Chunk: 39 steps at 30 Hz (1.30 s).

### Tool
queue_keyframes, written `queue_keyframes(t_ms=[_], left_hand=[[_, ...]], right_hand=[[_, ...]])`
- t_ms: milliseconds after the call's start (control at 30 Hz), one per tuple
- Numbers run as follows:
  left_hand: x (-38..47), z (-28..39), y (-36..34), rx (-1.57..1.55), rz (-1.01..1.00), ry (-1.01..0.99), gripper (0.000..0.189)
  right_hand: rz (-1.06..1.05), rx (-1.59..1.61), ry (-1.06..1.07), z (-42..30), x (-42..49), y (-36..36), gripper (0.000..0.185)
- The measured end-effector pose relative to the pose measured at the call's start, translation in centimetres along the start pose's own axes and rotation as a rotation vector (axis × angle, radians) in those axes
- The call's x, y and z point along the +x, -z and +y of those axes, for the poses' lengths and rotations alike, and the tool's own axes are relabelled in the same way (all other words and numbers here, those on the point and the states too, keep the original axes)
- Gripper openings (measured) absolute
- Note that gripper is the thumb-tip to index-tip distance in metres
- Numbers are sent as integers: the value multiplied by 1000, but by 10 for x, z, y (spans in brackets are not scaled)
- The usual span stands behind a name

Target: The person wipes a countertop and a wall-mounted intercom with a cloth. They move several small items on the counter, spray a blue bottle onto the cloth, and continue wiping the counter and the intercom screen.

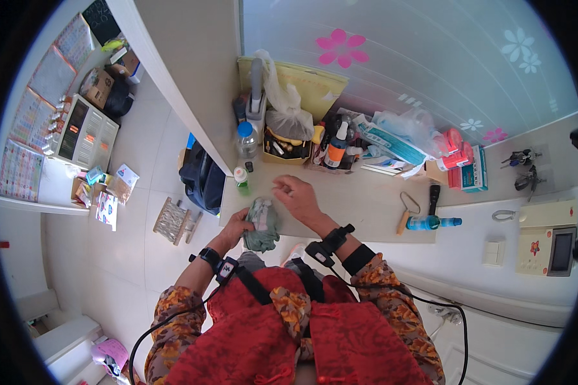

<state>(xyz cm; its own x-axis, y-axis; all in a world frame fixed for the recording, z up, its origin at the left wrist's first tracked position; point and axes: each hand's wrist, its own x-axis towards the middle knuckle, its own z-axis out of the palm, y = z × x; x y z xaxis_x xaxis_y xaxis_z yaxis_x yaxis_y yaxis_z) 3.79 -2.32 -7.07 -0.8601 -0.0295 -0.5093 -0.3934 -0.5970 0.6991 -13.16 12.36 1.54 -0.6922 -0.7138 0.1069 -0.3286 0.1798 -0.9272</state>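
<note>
My left hand (237, 228) grips the side of a soft grey-green bundle (262, 236) at the front edge of the counter. The bundle has a pale patch on top. Whether it is cloth or a thin bag is not clear. Just up and right of it, my right hand (296, 196) hovers over the counter with its fingers bent. I see nothing in those fingers, but their tips are blurred. A small bottle of green liquid with a whitish cap (241, 180) stands beyond the bundle, near the counter's left end.
Along the counter's back stand a blue-capped clear jar (246, 139), a filled yellow box (284, 158) and an orange-labelled spray bottle (335, 150). A blue bottle (423, 223) and a black flashlight (434, 198) lie at right. A dark backpack (201, 178) rests left of the counter.
</note>
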Motion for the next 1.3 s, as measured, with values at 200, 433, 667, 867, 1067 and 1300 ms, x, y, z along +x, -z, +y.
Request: queue_keyframes(t_ms=[200,433,667,867,1067,1300], left_hand=[[0,1,2,-18,-9,35,61],[1,-2,-4,-3,65,8,54],[2,11,6,607,283,-273,31],[13,47,-22,904,705,-451,46],[55,64,-33,1058,894,-313,51],[73,64,-30,1088,934,-270,34]], right_hand=[[-113,-244,60,-60,26,-39,60],[-27,-289,36,-56,30,-54,50],[130,-304,24,-26,26,-23,44],[196,-324,60,-11,27,-8,46],[156,-399,75,-11,29,-6,49],[88,-355,44,-20,32,-6,54]])
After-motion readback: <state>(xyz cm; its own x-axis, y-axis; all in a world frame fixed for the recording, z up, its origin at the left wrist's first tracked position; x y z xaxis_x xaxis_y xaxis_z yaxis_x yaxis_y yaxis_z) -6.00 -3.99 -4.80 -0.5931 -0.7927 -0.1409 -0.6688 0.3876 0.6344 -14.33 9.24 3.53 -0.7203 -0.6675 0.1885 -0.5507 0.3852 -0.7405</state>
